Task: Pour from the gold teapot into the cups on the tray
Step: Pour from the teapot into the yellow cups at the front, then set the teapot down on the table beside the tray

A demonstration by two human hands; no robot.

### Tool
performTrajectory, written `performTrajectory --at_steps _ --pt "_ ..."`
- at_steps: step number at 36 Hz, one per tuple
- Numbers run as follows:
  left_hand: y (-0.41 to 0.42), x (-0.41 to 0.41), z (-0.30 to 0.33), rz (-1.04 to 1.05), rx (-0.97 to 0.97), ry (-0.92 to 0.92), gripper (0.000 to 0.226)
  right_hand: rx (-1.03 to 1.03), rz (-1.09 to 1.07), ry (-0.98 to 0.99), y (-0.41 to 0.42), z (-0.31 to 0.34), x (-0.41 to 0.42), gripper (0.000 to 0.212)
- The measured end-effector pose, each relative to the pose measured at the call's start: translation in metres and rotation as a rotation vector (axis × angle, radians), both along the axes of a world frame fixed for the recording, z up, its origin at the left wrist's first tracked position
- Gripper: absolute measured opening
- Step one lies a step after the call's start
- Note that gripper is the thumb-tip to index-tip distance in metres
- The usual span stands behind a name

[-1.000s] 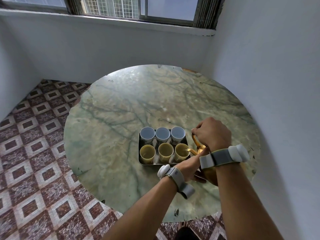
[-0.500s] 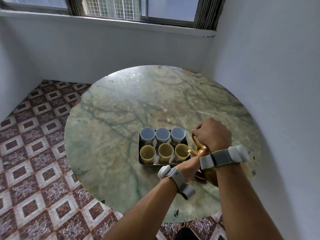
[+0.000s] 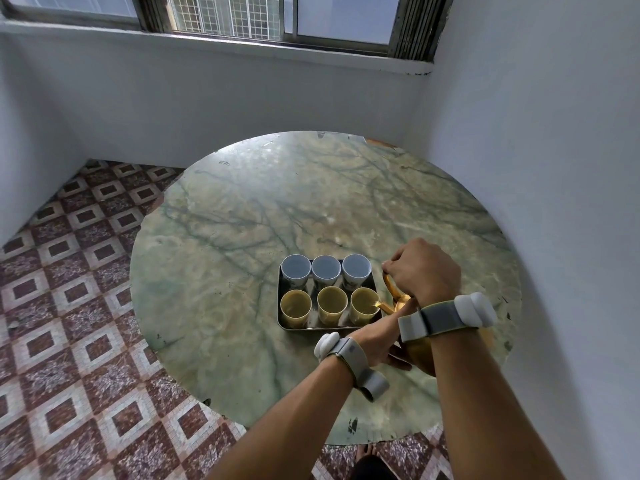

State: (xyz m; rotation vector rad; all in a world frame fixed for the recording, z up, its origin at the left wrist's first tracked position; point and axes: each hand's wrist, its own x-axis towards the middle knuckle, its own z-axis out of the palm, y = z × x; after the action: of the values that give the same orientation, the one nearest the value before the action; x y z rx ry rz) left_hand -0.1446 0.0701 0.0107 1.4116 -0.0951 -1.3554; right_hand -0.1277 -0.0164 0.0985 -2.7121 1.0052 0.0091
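Note:
A metal tray [image 3: 282,323] on the round marble table holds three white cups [image 3: 326,270] in its far row and three yellow cups [image 3: 332,301] in its near row. The gold teapot [image 3: 398,303] is tilted at the tray's right side, its spout over the right-hand yellow cup [image 3: 362,301]. My right hand [image 3: 424,270] grips the teapot's handle from above. My left hand [image 3: 379,337] cups the teapot's body from below and the left. Most of the pot is hidden behind my wrists.
The round green marble table [image 3: 242,258] sits in a corner, with a white wall close on the right and a window wall behind. Patterned tile floor [image 3: 69,306] lies to the left. My foot shows below the table's near edge.
Hardly anything has changed: both hands keep the teapot tilted over the right-hand yellow cup, and the tray and cups stay in place.

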Motion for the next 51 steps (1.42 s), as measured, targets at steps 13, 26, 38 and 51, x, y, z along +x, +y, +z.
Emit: performTrajectory --at_steps 13,26,38,51 --pt "-0.001 0.0 -0.003 -0.075 -0.047 -0.069 0.132 0.039 -0.012 -0.053 -0.003 0.007 -0.011 0.023" --pt "-0.007 -0.002 0.002 -0.11 -0.064 -0.147 0.132 0.037 0.004 -0.119 -0.008 0.016 -0.017 0.025" --pt "-0.004 0.001 -0.02 -0.128 0.148 -0.21 0.18 0.231 -0.122 -0.166 -0.013 -0.011 -0.036 0.026" --pt "-0.039 0.04 0.004 -0.047 0.093 -0.419 0.166 0.343 -0.238 -0.556 -0.046 -0.002 -0.037 0.031"
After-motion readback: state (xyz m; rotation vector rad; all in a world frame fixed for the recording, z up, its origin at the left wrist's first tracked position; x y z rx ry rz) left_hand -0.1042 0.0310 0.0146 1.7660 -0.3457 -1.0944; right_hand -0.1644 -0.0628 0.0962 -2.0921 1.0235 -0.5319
